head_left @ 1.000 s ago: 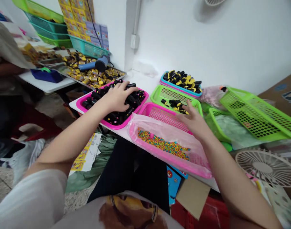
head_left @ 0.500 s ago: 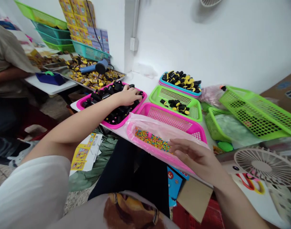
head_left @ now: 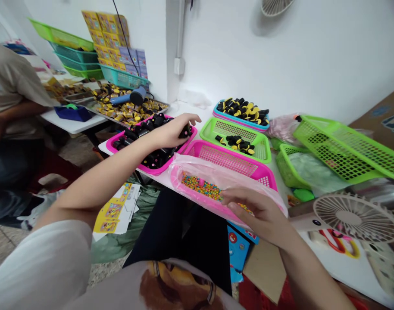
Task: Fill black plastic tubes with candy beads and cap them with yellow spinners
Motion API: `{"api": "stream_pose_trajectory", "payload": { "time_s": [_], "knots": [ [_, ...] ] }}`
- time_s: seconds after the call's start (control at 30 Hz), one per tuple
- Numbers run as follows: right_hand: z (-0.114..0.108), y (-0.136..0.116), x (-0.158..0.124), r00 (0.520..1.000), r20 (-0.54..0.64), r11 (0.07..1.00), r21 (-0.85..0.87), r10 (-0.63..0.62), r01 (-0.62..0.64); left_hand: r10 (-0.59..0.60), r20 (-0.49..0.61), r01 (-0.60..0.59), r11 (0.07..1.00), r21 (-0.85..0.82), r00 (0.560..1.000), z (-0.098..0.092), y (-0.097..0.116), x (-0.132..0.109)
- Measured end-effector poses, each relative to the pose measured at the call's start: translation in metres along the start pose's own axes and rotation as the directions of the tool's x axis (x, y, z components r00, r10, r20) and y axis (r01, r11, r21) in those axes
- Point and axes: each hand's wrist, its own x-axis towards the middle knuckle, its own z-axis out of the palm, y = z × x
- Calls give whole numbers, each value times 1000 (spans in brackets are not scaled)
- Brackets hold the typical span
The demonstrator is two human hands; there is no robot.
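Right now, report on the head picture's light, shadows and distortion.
Head view: bright, fairly even light on the white wall, with a soft shadow by the upper fan; head view: fine detail on the left hand is soft; head view: the near white sleeve looks stretched, probably by a wide-angle lens.

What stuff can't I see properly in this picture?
In the head view:
Some colourful beads: hidden behind the right hand.
What the left hand holds, if anything: hidden by the hand itself.
The upper fan: cut off by the top edge.
Print on the yellow boxes: too small and blurred.
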Motion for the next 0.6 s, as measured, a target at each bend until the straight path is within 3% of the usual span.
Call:
{"api": "stream_pose_trajectory", "payload": {
  "time_s": [0.03,0.1,0.2,0.27,0.4,0.6],
  "knots": [
    [5,1,2,998,-57,999,47,14,-11,30,-92,-42,991,-130,995,4,19,-6],
    [17,2,9,987,-151,985,166,60,-35,52,-154,-102,936,-336,987,14,62,-22],
    [39,2,21,984,-144,966,249,108,-70,61,-92,-98,869,-485,994,30,118,-50],
    [52,4,27,991,-86,972,221,99,-78,109,-82,-135,867,-480,991,38,141,-68],
    [72,8,29,997,-52,957,288,48,-32,60,-172,-137,868,-477,983,48,158,-97],
    [85,11,37,997,-65,861,509,51,-11,-320,-182,200,855,-479,930,58,161,-123]
  ]
}}
